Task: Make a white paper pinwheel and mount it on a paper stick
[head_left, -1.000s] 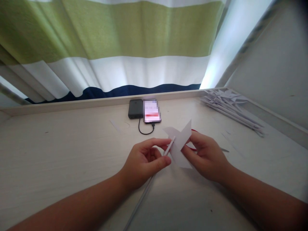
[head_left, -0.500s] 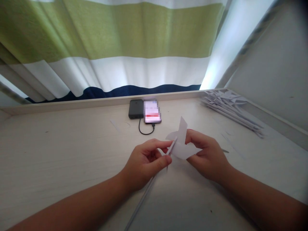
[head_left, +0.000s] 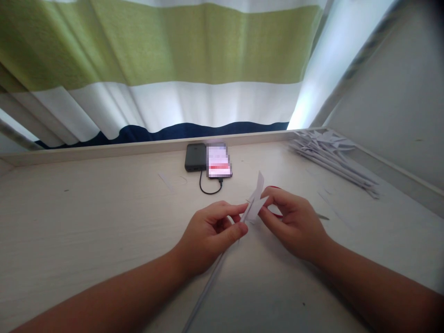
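Note:
My left hand (head_left: 217, 231) is closed, thumb and forefinger pinching a rolled white paper stick (head_left: 204, 292) close to its upper end. A white paper pinwheel (head_left: 255, 207) sits at that end, its pointed blades seen nearly edge-on. My right hand (head_left: 294, 222) has thumb and forefinger together at the tip of one blade, on the pinwheel's right side. Scissors with red handles (head_left: 277, 215) lie on the table behind and below my right hand, which hides most of them. A bit of their blade shows past the wrist.
A black power bank (head_left: 195, 157) and a phone (head_left: 219, 160), joined by a short cable, lie at the back middle. A pile of paper pinwheels on sticks (head_left: 333, 155) lies at the back right. Thin paper scraps (head_left: 164, 180) are scattered about. A striped curtain (head_left: 215, 46) hangs behind the table.
The pinwheel has turned from facing me to nearly edge-on. My right fingers have shifted left to its blade tip, and more of the scissors' red handles shows. My left hand stays put.

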The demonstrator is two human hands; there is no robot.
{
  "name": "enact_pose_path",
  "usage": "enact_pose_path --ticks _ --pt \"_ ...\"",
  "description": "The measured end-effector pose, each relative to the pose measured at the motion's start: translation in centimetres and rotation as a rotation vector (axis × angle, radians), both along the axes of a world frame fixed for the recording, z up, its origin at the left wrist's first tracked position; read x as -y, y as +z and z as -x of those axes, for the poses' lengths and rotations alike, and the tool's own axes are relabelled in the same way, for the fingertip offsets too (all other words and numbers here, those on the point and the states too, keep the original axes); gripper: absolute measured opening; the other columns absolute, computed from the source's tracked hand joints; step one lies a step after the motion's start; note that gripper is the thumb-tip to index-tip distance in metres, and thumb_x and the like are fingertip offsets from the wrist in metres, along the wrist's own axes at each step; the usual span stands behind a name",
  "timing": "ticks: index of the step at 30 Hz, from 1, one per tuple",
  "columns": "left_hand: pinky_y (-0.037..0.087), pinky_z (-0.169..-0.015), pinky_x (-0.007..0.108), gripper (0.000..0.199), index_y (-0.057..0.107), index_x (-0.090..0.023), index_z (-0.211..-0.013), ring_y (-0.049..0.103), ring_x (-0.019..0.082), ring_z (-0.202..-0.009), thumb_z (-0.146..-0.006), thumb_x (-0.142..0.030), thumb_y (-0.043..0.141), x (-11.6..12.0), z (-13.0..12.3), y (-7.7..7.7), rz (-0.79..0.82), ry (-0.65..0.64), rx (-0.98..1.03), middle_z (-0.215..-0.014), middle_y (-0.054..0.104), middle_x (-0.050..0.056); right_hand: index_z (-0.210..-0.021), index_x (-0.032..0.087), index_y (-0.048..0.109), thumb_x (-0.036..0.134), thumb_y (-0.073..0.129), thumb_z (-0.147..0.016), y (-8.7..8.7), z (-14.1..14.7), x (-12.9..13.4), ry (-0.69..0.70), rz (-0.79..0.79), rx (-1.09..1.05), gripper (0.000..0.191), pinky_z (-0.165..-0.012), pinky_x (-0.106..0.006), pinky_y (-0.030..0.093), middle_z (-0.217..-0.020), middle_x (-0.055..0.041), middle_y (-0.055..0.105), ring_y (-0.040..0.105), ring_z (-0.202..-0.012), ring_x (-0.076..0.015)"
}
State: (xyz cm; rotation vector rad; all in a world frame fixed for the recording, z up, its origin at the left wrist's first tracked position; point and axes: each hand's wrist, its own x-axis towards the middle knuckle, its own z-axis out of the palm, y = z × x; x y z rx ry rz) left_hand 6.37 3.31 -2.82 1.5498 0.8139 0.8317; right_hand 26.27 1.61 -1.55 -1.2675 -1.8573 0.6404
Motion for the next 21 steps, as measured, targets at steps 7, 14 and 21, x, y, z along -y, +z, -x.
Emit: enact_pose_path --ticks 7,14,21 --pt "0.043 -0.058 0.023 0.039 0.060 -0.023 -0.120 0.051 0.009 -0.064 -0.081 -0.021 0.060 0.20 0.12 -0.12 0.029 -0.068 0.011 -0.091 0.060 0.004 -0.069 0.019 0.053 0.018 0.055 -0.080 0.53 0.18 -0.10 -0.063 -0.023 0.019 0.011 -0.060 -0.028 0.042 -0.067 -0.0001 0.057 0.054 -0.064 -0.0147" --pt "0.046 -0.056 0.022 0.053 0.055 -0.023 -0.125 0.056 0.008 -0.062 -0.075 -0.028 0.070 0.43 -0.01 -0.23 0.121 -0.090 0.008 -0.099 0.059 0.005 -0.065 0.019 0.051 0.021 0.056 -0.080 0.48 0.47 -0.06 -0.133 -0.015 0.048 0.015 -0.059 -0.028 0.040 -0.064 0.0004 0.055 0.052 -0.061 -0.0140" --pt "0.045 -0.052 0.020 0.044 0.058 -0.017 -0.114 0.058 0.008 -0.057 -0.073 -0.026 0.071 0.30 -0.38 -0.05 0.200 -0.070 -0.029 -0.092 0.064 0.006 -0.065 0.019 0.052 0.020 0.056 -0.079 0.40 0.55 -0.13 -0.166 -0.038 0.060 0.014 -0.057 -0.027 0.040 -0.062 0.0013 0.055 0.051 -0.059 -0.0133"
